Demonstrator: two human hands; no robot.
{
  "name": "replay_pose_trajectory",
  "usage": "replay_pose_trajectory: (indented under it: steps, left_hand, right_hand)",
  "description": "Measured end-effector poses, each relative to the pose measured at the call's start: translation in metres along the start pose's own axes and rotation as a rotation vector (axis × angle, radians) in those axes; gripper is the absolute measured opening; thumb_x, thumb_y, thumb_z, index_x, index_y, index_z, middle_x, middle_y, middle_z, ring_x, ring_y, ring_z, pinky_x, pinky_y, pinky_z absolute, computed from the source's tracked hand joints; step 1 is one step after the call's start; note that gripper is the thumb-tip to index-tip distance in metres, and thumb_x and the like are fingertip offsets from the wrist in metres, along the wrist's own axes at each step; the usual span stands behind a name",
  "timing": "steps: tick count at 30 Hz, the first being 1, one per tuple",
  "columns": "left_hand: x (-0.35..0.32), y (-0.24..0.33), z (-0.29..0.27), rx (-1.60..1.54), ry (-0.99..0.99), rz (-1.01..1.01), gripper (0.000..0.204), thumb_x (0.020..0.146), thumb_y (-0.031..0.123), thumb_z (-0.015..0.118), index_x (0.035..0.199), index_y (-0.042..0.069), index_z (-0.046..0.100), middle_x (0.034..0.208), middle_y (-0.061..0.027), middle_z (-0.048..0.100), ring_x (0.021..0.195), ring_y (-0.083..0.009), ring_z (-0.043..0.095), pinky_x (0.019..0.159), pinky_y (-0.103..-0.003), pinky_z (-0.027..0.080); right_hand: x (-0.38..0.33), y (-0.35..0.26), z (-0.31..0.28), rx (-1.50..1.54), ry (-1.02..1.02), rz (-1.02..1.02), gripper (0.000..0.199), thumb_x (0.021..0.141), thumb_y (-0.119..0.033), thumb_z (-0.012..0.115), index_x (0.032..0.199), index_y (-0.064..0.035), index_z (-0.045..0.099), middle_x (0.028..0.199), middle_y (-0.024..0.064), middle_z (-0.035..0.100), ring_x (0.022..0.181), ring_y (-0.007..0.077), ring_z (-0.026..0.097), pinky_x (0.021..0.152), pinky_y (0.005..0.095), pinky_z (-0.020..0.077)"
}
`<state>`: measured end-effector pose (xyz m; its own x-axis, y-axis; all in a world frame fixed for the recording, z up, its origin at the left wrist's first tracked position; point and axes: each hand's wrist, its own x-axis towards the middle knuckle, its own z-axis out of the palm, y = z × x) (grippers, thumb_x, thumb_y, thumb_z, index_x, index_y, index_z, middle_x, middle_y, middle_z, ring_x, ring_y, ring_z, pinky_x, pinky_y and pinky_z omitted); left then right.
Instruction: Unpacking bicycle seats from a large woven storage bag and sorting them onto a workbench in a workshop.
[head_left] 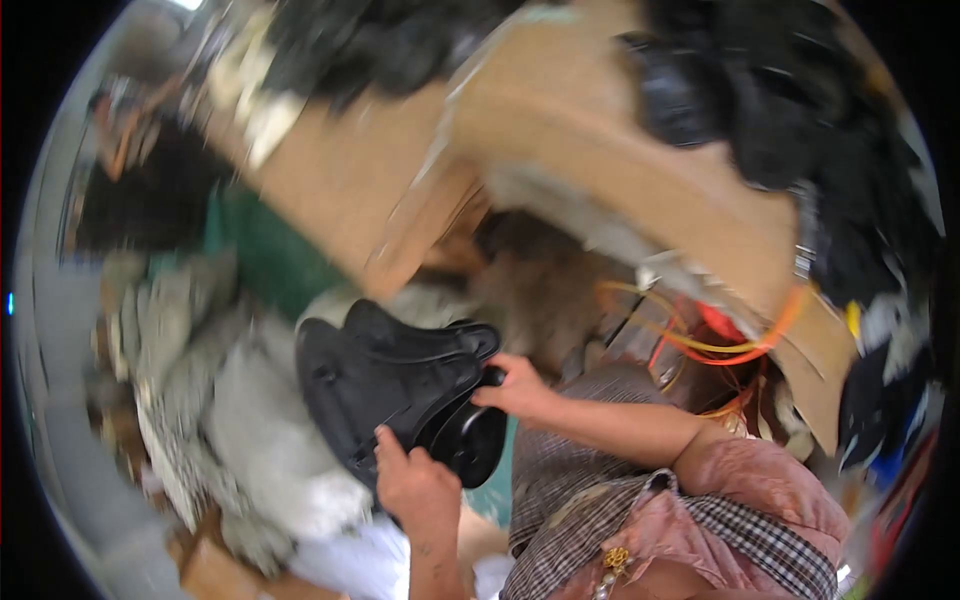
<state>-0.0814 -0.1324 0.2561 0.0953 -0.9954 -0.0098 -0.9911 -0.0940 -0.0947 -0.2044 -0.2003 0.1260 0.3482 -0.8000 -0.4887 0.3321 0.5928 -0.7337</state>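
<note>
In front of me, a black saddle [375,390] with broad side flaps is held up, tilted in the air. My right hand [517,388] is closed on its right end, thumb and fingers gripping the edge. My left hand [418,488] is on the lower edge of a flap, its index finger stretched along the surface and the other fingers curled against it. Part of the left hand's grip is hidden behind the saddle. Behind the saddle lies a heap of pale grey-green cloth or sacks [270,400].
A brown worktable [570,110] spans the far side, its edge close to the saddle. Black pieces [770,110] are piled on its right, more black pieces [390,40] at the back. Orange and yellow hoses [740,355] loop beside its right edge. A cardboard box [225,570] sits lower left.
</note>
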Motion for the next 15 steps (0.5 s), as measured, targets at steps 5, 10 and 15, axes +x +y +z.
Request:
replay_pose_trajectory:
  steps: [5, 10, 15]
  left_hand:
    - [0.074, 0.125, -0.123, -0.019, 0.309, 0.548, 0.008, 0.061, 0.000, 0.052, 0.066, -0.006, 0.052, 0.115, -0.0290, 0.044, 0.098, -0.0424, 0.049, 0.074, -0.042, 0.045]
    - [0.119, 0.266, -0.247, -0.370, 0.534, 1.162, 0.061, 0.064, 0.008, 0.065, 0.120, 0.005, 0.042, 0.133, -0.0186, 0.028, 0.121, -0.0355, 0.029, 0.099, -0.041, 0.024]
    - [0.158, 0.252, -0.242, -0.501, 0.662, 1.070, 0.045, 0.068, 0.007, 0.062, 0.111, 0.005, 0.051, 0.128, -0.0149, 0.038, 0.118, -0.0315, 0.037, 0.096, -0.038, 0.030]
  right_hand:
    - [-0.067, -0.149, -0.075, 0.235, 0.315, -0.532, 0.037, 0.059, 0.001, 0.064, 0.095, -0.0011, 0.057, 0.084, 0.0024, 0.059, 0.078, 0.0116, 0.053, 0.072, 0.0263, 0.0441]
    - [-0.149, -0.308, -0.217, 0.441, 0.636, -0.969, 0.035, 0.067, -0.004, 0.058, 0.101, -0.0070, 0.050, 0.087, 0.0031, 0.053, 0.084, 0.0171, 0.052, 0.075, 0.0306, 0.0423]
    - [-0.189, -0.466, -0.342, 0.585, 0.554, -1.333, 0.030, 0.081, -0.019, 0.049, 0.099, 0.0048, 0.045, 0.099, 0.0232, 0.054, 0.089, 0.0385, 0.055, 0.077, 0.0512, 0.0482]
